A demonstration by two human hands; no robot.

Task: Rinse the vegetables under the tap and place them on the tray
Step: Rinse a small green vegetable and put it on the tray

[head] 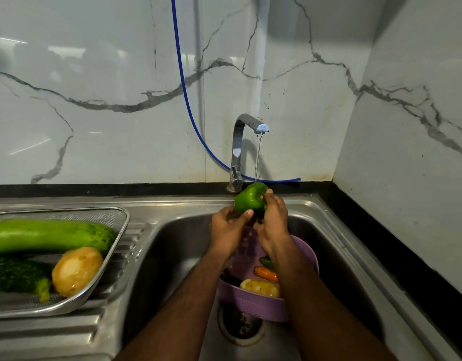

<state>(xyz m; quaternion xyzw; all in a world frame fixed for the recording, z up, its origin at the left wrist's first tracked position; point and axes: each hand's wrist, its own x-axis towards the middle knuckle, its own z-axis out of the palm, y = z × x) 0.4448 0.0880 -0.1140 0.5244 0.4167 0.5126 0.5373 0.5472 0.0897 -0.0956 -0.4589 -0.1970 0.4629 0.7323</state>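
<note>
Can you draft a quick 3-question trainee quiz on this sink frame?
1. True or false: water is running from the tap.
2. What do the left hand and right hand hold? A carrot, B green pepper, C potato.
3. How many vegetables lie on the steel tray?

Key: 1 true. 2 B. 3 three: long green gourd, dark bumpy gourd, potato.
</note>
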